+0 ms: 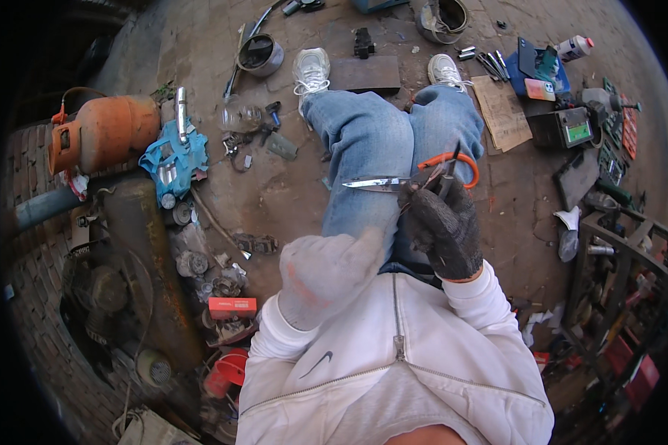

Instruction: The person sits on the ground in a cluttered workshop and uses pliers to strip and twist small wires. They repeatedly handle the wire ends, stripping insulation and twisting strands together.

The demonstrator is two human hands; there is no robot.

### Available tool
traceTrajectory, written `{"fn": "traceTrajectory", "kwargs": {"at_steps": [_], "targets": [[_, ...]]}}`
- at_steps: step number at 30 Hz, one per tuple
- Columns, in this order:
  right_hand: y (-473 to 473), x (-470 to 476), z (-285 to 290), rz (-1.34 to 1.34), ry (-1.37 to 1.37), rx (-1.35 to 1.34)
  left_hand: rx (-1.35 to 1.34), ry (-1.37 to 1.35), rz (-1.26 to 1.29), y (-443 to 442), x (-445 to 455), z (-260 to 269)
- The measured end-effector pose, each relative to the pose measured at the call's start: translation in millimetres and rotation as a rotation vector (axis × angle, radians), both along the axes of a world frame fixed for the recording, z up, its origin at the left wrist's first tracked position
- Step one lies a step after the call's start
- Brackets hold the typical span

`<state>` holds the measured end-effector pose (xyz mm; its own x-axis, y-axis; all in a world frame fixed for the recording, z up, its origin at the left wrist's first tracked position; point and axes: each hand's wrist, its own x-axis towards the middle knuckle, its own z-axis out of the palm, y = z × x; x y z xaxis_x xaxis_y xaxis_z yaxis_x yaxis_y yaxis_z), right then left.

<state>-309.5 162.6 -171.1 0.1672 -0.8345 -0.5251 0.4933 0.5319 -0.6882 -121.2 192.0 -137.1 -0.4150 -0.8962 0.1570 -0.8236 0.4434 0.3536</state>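
Note:
My right hand [448, 231], in a dark, dirty work glove, grips orange-handled scissors [373, 184] above my knees. Their metal blades point left across my jeans. Thin strands and a dark pointed piece [456, 150] also show at the fingers; what they belong to is unclear. My left hand [331, 272], in a pale grey glove with an orange smear, is over my left thigh, apart from the scissors. It is blurred and its fingers look curled, with their inner side hidden. Between my white shoes lies a flat dark metal block [366, 74].
An orange gas cylinder [119, 133] and a blue plastic bag [175, 158] of metal parts lie left. To the right are cardboard [501, 114], a blue bin [559, 75], a battery [562, 129] and a metal frame [618, 283]. A metal can [260, 55] stands ahead.

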Motion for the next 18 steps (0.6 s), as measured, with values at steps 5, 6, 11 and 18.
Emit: {"fn": "traceTrajectory", "kwargs": {"at_steps": [5,6,11,18], "targets": [[10.9,-9.7,-12.9,-0.043,-0.129,-0.2,-0.027,0.064,0.09,-0.7,3.8,-1.4],[12.5,-12.3,-16.9,-0.013,-0.222,-0.274,-0.06,0.103,0.139,-1.5,3.7,-3.1],[15.8,-26.1,-33.4,0.163,-0.362,-0.647,-0.235,0.189,0.278,0.1,-1.3,-6.3],[12.0,-36.4,-45.8,0.305,-0.454,-0.819,-0.207,0.084,0.201,8.6,3.0,9.0]]}}
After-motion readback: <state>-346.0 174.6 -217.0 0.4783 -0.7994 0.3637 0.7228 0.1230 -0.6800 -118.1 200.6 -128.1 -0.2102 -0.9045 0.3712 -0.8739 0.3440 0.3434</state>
